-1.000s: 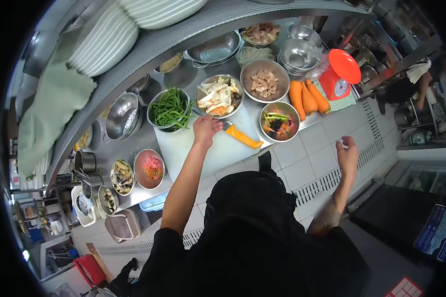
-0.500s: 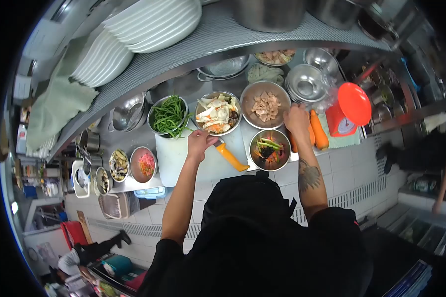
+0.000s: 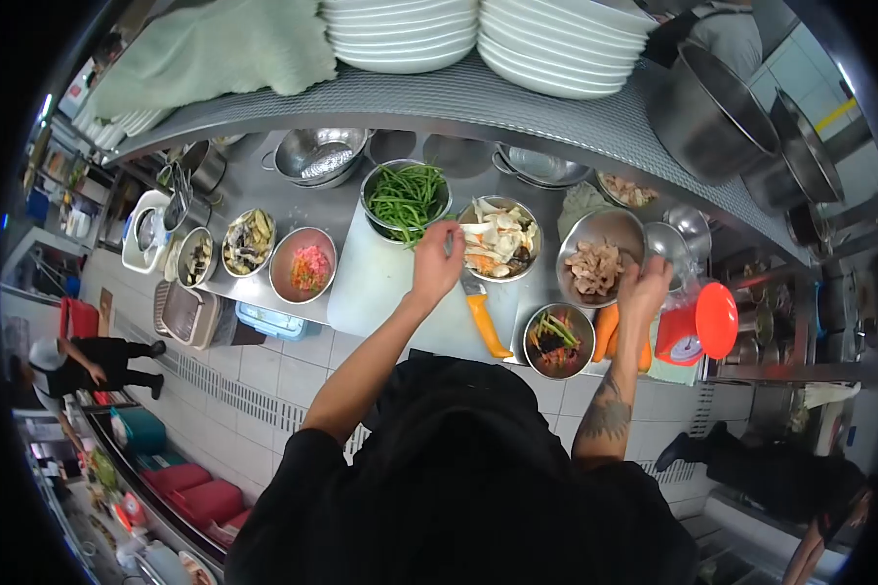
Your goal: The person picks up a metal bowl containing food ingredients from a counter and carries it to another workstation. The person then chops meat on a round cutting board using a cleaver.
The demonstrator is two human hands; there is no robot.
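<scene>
My left hand [image 3: 438, 261] is at the left rim of a metal bowl of cut cabbage and mushrooms [image 3: 499, 239]. Its fingers are bent together; whatever they pinch is too small to make out. A bowl of green beans [image 3: 406, 200] stands just beyond that hand. On the right, my right hand [image 3: 646, 291] curls its fingers at the rim of a bowl of raw meat pieces [image 3: 597, 265]. Below the meat sits a smaller bowl of mixed cut vegetables [image 3: 559, 341]. A yellow-handled knife [image 3: 488, 325] lies on the white cutting board [image 3: 376, 297], its blade partly hidden.
Carrots [image 3: 606, 330] and a red scale [image 3: 695, 327] are beside my right forearm. At left are a bowl of pink and orange diced food [image 3: 303, 265] and a bowl of eggplant pieces [image 3: 249, 243]. Overhead, a metal shelf [image 3: 410, 102] bears stacked white plates [image 3: 400, 39]. Other people stand farther off.
The view has turned, so the counter appears shifted and rotated. My left hand has moved slightly up along the cabbage bowl's left side. My right hand stays by the meat bowl's rim.
</scene>
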